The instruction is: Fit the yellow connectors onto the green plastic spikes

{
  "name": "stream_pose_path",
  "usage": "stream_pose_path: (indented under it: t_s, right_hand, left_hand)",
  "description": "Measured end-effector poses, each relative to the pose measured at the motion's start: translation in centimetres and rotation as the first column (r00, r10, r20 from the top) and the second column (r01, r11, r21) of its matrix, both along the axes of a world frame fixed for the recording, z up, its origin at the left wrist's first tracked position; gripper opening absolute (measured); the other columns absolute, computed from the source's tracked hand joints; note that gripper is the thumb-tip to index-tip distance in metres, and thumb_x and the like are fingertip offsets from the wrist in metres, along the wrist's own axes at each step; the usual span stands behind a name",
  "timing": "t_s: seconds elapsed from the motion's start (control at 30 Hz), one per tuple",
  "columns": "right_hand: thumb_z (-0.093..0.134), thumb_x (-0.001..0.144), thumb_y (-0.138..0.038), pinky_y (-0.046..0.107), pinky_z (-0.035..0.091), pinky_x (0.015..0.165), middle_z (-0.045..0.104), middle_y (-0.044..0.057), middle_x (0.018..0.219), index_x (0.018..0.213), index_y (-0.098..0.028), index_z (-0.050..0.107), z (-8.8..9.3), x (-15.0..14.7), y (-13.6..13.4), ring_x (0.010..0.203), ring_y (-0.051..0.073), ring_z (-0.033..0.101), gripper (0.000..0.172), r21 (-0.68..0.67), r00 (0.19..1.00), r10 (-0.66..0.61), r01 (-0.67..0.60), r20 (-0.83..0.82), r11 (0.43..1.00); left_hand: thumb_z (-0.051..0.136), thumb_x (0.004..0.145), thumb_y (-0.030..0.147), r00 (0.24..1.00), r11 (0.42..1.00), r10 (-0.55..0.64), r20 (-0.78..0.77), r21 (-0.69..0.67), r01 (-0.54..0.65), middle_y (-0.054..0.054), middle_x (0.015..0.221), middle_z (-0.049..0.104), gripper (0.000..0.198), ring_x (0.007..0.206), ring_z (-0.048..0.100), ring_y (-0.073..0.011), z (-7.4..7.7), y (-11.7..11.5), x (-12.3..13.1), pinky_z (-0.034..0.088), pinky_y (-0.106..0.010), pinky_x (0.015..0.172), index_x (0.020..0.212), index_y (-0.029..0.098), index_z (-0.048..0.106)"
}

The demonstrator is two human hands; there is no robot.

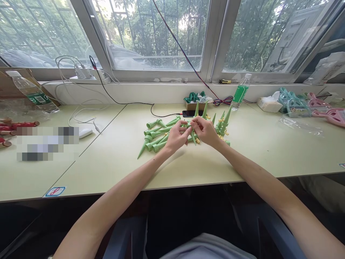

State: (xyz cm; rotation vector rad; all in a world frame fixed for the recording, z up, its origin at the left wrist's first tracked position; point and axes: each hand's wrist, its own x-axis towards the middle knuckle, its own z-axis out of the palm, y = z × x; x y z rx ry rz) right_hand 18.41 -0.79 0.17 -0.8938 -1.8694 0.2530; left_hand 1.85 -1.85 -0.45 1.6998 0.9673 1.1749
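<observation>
The left hand (178,136) and right hand (206,131) are together, their fingers apparently pinched on the head of a green spike (193,137); the exact contacts are hidden. The spike lies between the hands, its long axis running from the fingertips down toward the wearer, narrow tip nearest. It is probably light, stiff plastic, smooth and somewhat slippery along the taper; the broad head should give the surest hold, and the thin tip is likely the weakest part.

To the left of the left hand lies a pile (159,143) of similar pieces, most with long axes slanting across the table (205,165); one tip at its near side points toward the wearer. Just beyond the right hand, upright spikes (227,118) point upward, with small yellow parts (221,137) about their bases. Farther beyond the hands lies a phone (188,113).
</observation>
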Motion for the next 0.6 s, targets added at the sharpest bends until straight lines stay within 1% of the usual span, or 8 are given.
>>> stream_pose_path:
  t_s: [0.2,0.43,0.6]
  right_hand:
    - [0.050,0.100,-0.043,0.026,0.031,0.052,0.048,-0.005,0.058,0.088,-0.020,0.058,-0.08,0.04,0.02,0.049,0.010,0.038,0.028,-0.008,1.000,0.002,-0.002,0.002,1.000]
    - [0.048,0.101,-0.049,0.025,0.031,0.051,0.049,-0.004,0.058,0.089,-0.020,0.057,0.03,0.06,-0.09,0.049,0.010,0.039,0.032,-0.019,1.000,-0.005,0.005,0.010,1.000]
    - [0.048,0.101,-0.049,0.026,0.031,0.051,0.050,-0.004,0.058,0.088,-0.021,0.056,0.04,0.06,-0.08,0.049,0.010,0.038,0.032,-0.020,1.000,0.001,0.000,0.008,1.000]
  left_hand:
    - [0.065,0.088,0.051,1.000,1.000,-0.002,0.004,0.007,0.002,0.005,0.064,0.062,0.039,0.040,0.055,-0.0093,0.24,-0.22,0.02,0.039,-0.020,0.039,0.108,0.021,0.049]
    - [0.065,0.087,0.050,1.000,1.000,0.003,0.005,0.014,-0.003,0.005,0.065,0.064,0.040,0.040,0.055,-0.0089,0.24,-0.25,0.08,0.039,-0.019,0.039,0.108,0.021,0.048]
    - [0.065,0.088,0.051,1.000,0.999,0.001,0.004,0.032,-0.002,0.005,0.063,0.063,0.040,0.040,0.054,-0.0089,0.11,-0.17,0.06,0.040,-0.019,0.040,0.108,0.021,0.048]
